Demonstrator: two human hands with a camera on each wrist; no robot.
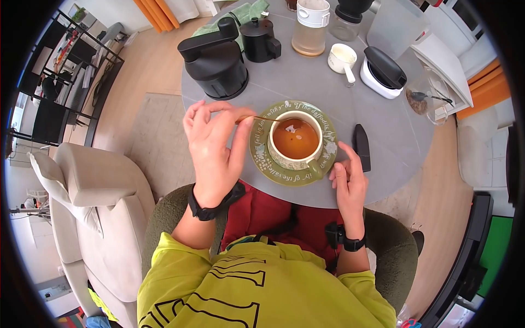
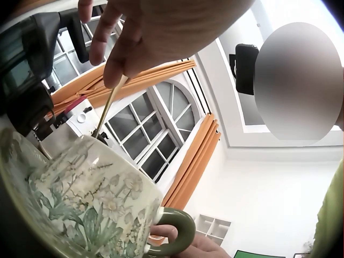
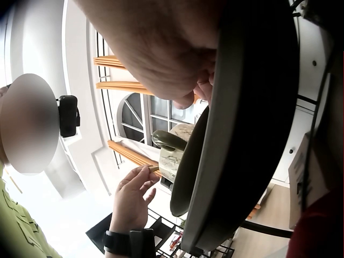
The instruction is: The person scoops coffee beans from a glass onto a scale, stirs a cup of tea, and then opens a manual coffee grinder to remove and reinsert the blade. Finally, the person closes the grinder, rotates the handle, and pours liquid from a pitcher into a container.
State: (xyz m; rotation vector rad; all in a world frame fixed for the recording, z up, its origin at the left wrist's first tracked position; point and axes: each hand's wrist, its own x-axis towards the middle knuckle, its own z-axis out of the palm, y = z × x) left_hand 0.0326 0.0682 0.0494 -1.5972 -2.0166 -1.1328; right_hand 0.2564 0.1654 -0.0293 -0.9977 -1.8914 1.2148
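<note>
Between the thumb and fingers of my left hand [image 1: 216, 145] is the handle of a thin gold-coloured teaspoon [image 1: 263, 118]. It slants over the cup's left rim, and its lower end is hidden in the amber tea [image 1: 296, 140]. The flower-patterned cup [image 2: 97, 201] has a green handle and stands on a green saucer [image 1: 262, 164] with white lettering around its edge. My right hand [image 1: 350, 183] rests at the saucer's right side with relaxed fingers, close to the cup handle [image 1: 315, 168], and holds nothing.
A black sheath-like object [image 1: 361, 147] lies right of the saucer. Behind stand a black appliance [image 1: 216, 74], a black pot [image 1: 259, 41], a clear canister [image 1: 309, 35], a white scoop cup [image 1: 342, 56] and a black-and-white device [image 1: 383, 74]. A glass jug [image 1: 429, 93] sits near the right edge.
</note>
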